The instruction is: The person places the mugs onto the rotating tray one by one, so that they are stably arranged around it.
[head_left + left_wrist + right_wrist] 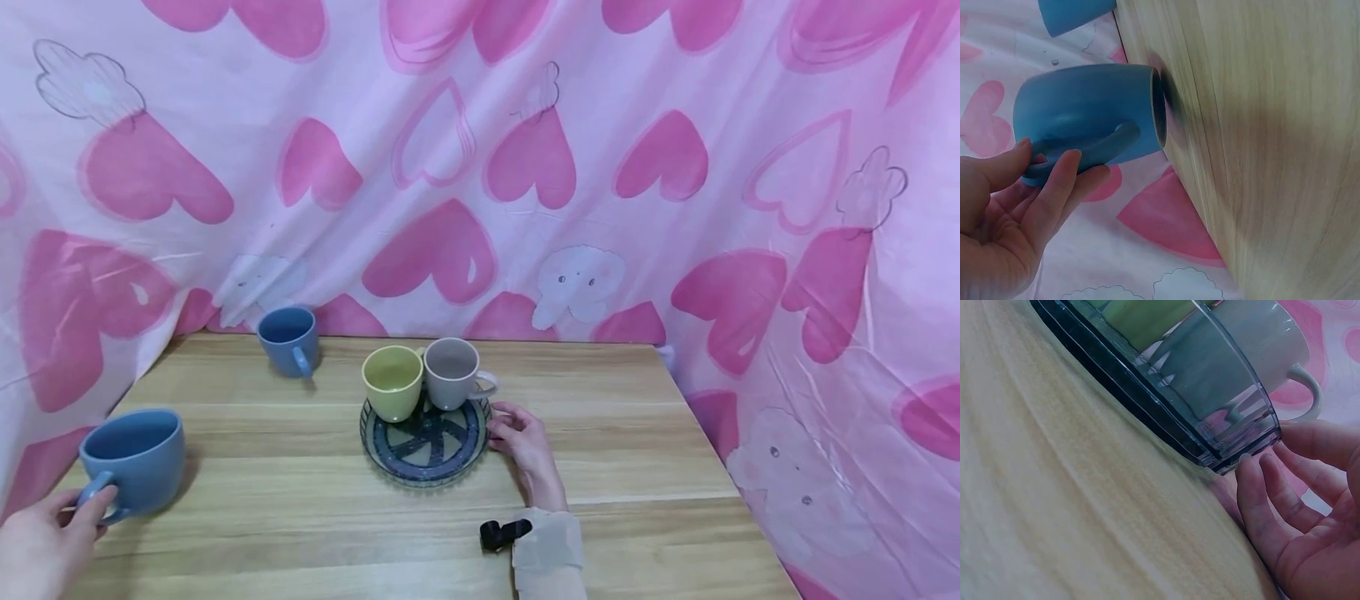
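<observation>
My left hand (56,529) pinches the handle of a large blue mug (146,462) between thumb and fingers. In the left wrist view the mug's base (1159,109) shows, raised off the table with its shadow beside it. At the middle of the table sits a round tray (423,475) with a dark blue pattern and clear raised sides. A yellow-green mug (392,387) and a grey mug (450,375) stand upright on its back part. My right hand (525,446) grips the tray's right edge; in the right wrist view the fingertips (1249,465) meet the clear side wall (1260,419).
A smaller blue mug (288,342) stands at the back left of the wooden table (615,467), its handle toward me. A pink heart-patterned cloth (525,167) hangs behind the table and along both sides. A black strap piece (504,534) is on the right sleeve.
</observation>
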The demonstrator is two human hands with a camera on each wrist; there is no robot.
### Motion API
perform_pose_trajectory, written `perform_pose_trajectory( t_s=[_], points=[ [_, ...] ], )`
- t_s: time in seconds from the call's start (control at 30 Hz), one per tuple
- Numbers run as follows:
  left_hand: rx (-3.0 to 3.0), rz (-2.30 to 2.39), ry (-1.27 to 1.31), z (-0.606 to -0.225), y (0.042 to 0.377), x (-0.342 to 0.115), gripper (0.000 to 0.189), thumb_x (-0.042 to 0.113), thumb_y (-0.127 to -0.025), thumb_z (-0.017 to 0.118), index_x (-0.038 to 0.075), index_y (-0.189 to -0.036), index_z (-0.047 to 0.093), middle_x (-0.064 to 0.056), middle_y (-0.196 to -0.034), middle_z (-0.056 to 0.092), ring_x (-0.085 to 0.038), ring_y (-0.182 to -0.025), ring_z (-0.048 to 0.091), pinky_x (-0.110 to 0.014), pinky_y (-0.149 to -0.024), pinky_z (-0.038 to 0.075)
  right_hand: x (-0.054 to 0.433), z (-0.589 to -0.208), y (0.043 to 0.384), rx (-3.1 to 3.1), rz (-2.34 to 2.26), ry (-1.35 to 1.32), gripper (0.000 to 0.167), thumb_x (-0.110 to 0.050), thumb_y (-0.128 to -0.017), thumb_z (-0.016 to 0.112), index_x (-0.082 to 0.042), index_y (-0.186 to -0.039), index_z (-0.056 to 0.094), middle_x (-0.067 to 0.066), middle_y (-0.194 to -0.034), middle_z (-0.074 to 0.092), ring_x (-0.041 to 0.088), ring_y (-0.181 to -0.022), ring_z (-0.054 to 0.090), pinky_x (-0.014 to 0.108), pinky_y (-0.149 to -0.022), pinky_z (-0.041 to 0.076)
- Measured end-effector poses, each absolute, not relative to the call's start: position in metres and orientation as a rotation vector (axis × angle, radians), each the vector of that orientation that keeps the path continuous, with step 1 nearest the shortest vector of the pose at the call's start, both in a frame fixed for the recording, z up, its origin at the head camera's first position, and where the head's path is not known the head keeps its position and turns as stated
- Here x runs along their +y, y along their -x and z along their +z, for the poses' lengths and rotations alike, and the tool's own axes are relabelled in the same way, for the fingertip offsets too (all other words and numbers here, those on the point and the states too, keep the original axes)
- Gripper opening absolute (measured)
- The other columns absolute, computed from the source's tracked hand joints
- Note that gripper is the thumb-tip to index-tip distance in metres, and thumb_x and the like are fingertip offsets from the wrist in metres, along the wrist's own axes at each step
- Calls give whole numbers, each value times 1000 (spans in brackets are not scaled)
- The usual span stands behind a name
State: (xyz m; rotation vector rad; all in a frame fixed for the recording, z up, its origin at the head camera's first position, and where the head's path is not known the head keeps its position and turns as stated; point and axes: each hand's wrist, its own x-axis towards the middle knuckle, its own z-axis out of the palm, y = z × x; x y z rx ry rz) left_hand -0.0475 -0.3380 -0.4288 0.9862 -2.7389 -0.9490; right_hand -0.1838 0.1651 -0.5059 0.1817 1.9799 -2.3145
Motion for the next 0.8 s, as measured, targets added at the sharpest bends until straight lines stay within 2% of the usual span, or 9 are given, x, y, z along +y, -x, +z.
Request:
perform_pose_trajectory(
  t_s=[0.17,0.33,0.37,0.43,0.47,0.53,0.57,0.63,0.8],
  points=[
    [-2617,-1102,-925,-436,50,-345,41,20,-103,48,-21,-109,52,-25,-69,64,6,-44,47,-16,-43,43,164,-506,184,1972,-2321,-185,37,6,-88,64,6,-125,59,8,-92,64,17,-75,63,31,-69,58],
    [-2584,-1207,-931,-436,51,-340,43,19,-104,47,-22,-115,52,-32,-80,65,12,-45,46,-17,-44,49,164,-507,183,1974,-2322,-162,38,6,-89,64,9,-126,57,8,-92,64,17,-75,64,31,-69,58],
    [-2606,-1189,-923,-435,52,-338,44,21,-104,47,-21,-116,53,-33,-83,66,11,-46,48,-23,-46,52,164,-507,184,1978,-2320,-158,38,6,-89,64,9,-126,57,8,-92,64,17,-75,63,30,-69,58],
    [-2661,-1150,-916,-430,52,-331,50,29,-104,48,-17,-120,55,-30,-87,68,-3,-52,62,-33,-70,57,164,-506,184,1985,-2315,-161,37,6,-89,64,8,-125,58,8,-91,64,16,-76,63,30,-68,58],
    [-2689,-1109,-886,-428,51,-328,52,32,-103,48,-16,-122,56,-28,-88,69,-13,-59,68,-40,-82,54,163,-506,184,1989,-2314,-163,37,6,-89,63,8,-125,58,8,-91,64,16,-76,63,30,-68,58],
    [-2734,-1032,-800,-423,50,-322,56,37,-103,49,-15,-122,57,-23,-87,71,-30,-72,71,-56,-91,43,164,-506,184,1992,-2311,-172,36,7,-89,63,8,-125,58,9,-91,64,16,-76,63,30,-68,58],
    [-2743,-1017,-760,-421,49,-319,57,39,-102,50,-14,-122,58,-21,-86,72,-37,-77,70,-64,-91,37,164,-506,184,1992,-2311,-171,36,7,-89,63,8,-125,58,9,-91,64,16,-76,63,30,-68,58],
    [-2749,-988,-685,-418,47,-312,58,40,-101,51,-14,-121,59,-19,-83,72,-47,-91,65,-66,-87,36,164,-506,184,1988,-2313,-168,36,8,-89,63,8,-125,58,9,-92,64,17,-76,63,30,-68,58],
    [-2726,-1033,-572,-414,48,-291,58,42,-101,51,-12,-121,60,-19,-85,72,-50,-102,57,-70,-88,34,164,-506,184,1980,-2322,-170,37,8,-88,63,7,-124,59,9,-93,64,18,-78,64,31,-70,58]
  ],
)
